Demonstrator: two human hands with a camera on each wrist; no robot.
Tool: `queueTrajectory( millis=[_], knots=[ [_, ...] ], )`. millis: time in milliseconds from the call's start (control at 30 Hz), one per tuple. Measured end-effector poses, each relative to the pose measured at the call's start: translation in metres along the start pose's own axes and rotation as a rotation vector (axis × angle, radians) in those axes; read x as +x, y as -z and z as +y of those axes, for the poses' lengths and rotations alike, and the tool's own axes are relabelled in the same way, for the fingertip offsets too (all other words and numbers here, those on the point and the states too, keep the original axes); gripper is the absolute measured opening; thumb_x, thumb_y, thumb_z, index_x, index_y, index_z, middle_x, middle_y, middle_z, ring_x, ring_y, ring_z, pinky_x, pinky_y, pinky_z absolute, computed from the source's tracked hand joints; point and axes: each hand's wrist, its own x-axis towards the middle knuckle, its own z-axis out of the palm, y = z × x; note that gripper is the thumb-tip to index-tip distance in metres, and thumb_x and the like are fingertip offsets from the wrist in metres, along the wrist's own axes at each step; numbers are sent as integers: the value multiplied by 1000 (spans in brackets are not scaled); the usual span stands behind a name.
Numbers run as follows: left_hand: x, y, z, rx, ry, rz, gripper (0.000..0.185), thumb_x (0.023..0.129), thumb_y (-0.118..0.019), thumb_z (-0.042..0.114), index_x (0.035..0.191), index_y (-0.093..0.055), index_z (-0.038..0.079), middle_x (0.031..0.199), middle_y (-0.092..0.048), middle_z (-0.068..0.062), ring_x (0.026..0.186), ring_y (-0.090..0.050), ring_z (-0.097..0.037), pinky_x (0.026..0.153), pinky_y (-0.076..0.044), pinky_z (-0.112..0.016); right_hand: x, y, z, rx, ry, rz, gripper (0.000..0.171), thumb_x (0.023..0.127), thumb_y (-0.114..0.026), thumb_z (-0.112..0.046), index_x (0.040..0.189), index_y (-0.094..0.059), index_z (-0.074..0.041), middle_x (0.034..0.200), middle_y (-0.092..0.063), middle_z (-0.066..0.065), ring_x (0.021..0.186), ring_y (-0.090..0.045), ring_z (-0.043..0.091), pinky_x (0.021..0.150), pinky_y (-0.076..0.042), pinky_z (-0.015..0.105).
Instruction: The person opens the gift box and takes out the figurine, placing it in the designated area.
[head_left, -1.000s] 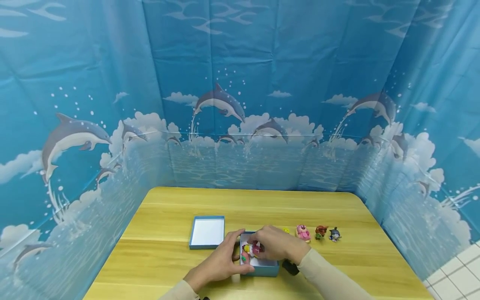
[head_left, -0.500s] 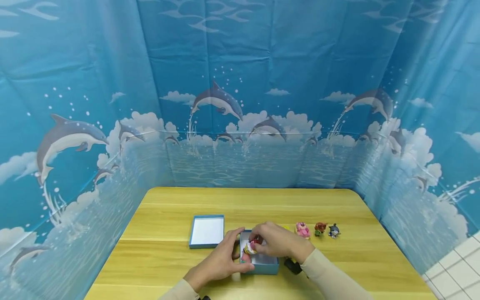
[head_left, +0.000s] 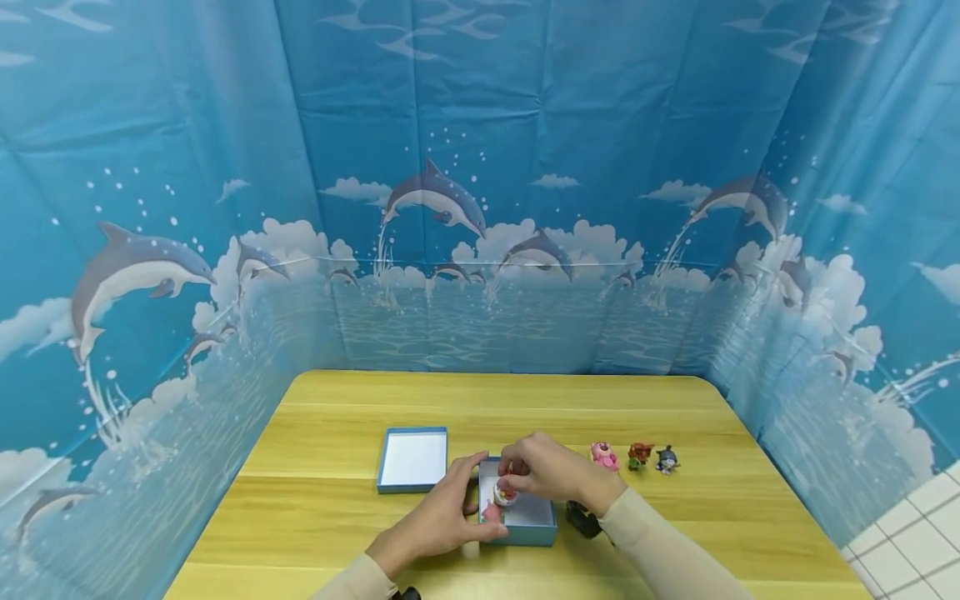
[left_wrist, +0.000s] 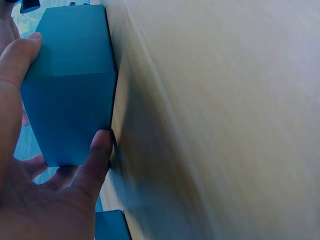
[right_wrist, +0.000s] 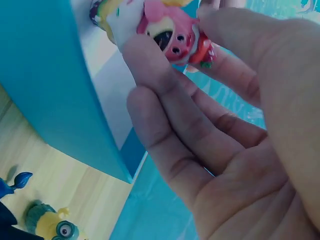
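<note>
My left hand (head_left: 446, 514) holds a blue open box (head_left: 531, 537) at its left end, thumb on the near wall and index finger at the far left corner. In the left wrist view, fingertips press the outer walls of the box (left_wrist: 70, 45). Over the box's left part, my right hand (head_left: 553, 468) pinches a small pink-faced figurine (head_left: 506, 497) with a white lower body. The right wrist view shows this figurine (right_wrist: 175, 37) between thumb and fingers, partly covered. Beside it inside the box is another pink figurine (head_left: 492, 512), partly behind the left thumb.
A white-lined blue lid (head_left: 412, 458) lies left of the box. To the right stand a pink bear figurine (head_left: 603, 455), a reddish-brown one (head_left: 640, 455) and a dark-capped one (head_left: 667, 459). A yellow one-eyed figurine (right_wrist: 52, 222) is on the table near the box.
The pinched figurine has turned from lying slantwise to more upright over the box's left part. My right hand has shifted slightly with it; my left hand keeps its hold.
</note>
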Motion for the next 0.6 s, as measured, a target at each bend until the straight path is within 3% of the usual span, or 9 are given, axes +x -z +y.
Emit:
queueTrajectory(
  millis=[267, 600],
  knots=[
    [-1, 4, 2, 7, -9, 2, 119, 99, -88, 68, 186, -25, 16, 185, -38, -9, 158, -58, -28, 128, -53, -58, 4, 2, -2, 31, -26, -23, 11, 108, -86, -14, 117, -86, -7, 105, -86, 1, 86, -74, -2, 77, -64, 20],
    [-4, 4, 3, -12, -13, -13, 118, 100, -89, 64, 186, -24, 15, 185, -37, -11, 159, -57, -30, 129, -53, -58, 4, -3, -3, -7, -46, -28, 20, 110, -83, -14, 129, -83, -6, 93, -81, -4, 77, -65, -6, 71, -58, 19]
  ],
)
